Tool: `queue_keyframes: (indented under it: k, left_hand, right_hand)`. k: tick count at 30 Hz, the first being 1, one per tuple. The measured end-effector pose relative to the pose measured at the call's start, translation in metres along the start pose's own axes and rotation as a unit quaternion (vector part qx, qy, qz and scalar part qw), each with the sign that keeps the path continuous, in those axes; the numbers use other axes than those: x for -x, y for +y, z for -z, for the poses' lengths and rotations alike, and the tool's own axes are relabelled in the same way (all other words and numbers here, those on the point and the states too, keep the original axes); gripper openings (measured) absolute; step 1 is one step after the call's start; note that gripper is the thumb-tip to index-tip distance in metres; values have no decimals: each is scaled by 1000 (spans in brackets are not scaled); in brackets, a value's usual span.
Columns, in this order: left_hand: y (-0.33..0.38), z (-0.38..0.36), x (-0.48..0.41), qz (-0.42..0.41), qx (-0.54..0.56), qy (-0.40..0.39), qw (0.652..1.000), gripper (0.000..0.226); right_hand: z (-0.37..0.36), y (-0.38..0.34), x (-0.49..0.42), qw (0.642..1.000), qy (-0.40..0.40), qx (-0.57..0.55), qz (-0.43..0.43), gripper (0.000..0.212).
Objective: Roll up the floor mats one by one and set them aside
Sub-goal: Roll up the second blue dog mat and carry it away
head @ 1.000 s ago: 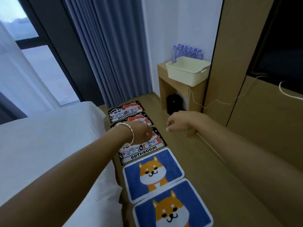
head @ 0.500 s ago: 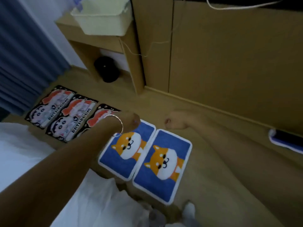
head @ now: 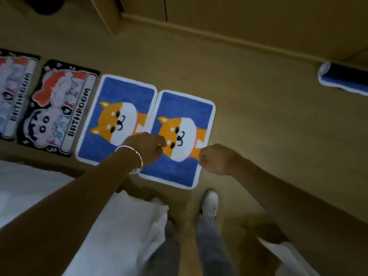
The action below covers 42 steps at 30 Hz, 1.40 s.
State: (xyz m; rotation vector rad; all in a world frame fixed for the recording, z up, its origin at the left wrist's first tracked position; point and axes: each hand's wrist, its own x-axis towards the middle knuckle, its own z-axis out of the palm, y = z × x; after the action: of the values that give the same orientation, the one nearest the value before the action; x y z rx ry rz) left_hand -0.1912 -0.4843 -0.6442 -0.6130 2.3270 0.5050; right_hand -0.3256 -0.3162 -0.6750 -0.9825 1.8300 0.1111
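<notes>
Two blue floor mats with an orange dog lie flat side by side on the wooden floor, the left one (head: pixel 127 90) and the right one (head: pixel 186 105). Left of them lie two black cartoon mats marked BATHROOM, the nearer (head: pixel 59 108) and the farther (head: pixel 14 92), which is cut by the frame edge. A rolled-up blue mat (head: pixel 342 78) rests by the wall at the far right. My left hand (head: pixel 148 146), with a bracelet on the wrist, and my right hand (head: pixel 216 159) hover over the right dog mat. Both have curled fingers and hold nothing.
A bed with white sheets (head: pixel 39 192) fills the lower left, close to the mats. My legs and a white shoe (head: pixel 209 204) stand just below the right dog mat. A wooden cabinet front (head: pixel 239 16) runs along the top, with a dark round object (head: pixel 45 5) at the upper left.
My view has tilted down from the window and far mats to the floor at my feet. Both hands have come over the nearest dog mat, still curled.
</notes>
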Motion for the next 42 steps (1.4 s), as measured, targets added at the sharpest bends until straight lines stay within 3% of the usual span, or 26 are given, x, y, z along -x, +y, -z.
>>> queue_keyframes:
  k: [5, 10, 14, 20, 31, 34, 38, 42]
  left_hand:
    - [-43, -112, -68, -13, -11, -43, 999, 34]
    - [-88, -209, -131, -20, -36, -62, 997, 40]
    - [-113, -281, -182, -35, -49, -74, 995, 40]
    - [-134, -369, -230, -43, -57, -86, 994, 41]
    - [-171, -442, -273, -62, -76, -162, 982, 61]
    - [-178, -450, -274, -63, -70, -182, 979, 66]
    - [-174, -451, -270, -81, -63, -186, 977, 67]
    - [-160, -442, -268, -97, -62, -179, 977, 60]
  right_hand:
    - [-99, 25, -105, 998, 3, -35, -58, 27]
    - [-200, 38, -198, 997, -22, -50, -54, 33]
    - [-254, 55, -257, 997, -28, -42, -52, 46]
    - [-317, 69, -334, 996, -2, -51, -73, 40]
    - [-405, 62, -396, 997, 23, 68, -24, 55]
    - [-415, 55, -401, 993, 49, 103, -40, 42]
    - [-409, 52, -399, 994, 22, 108, -24, 34]
    - [-378, 58, -390, 1000, -29, -5, 11, 19]
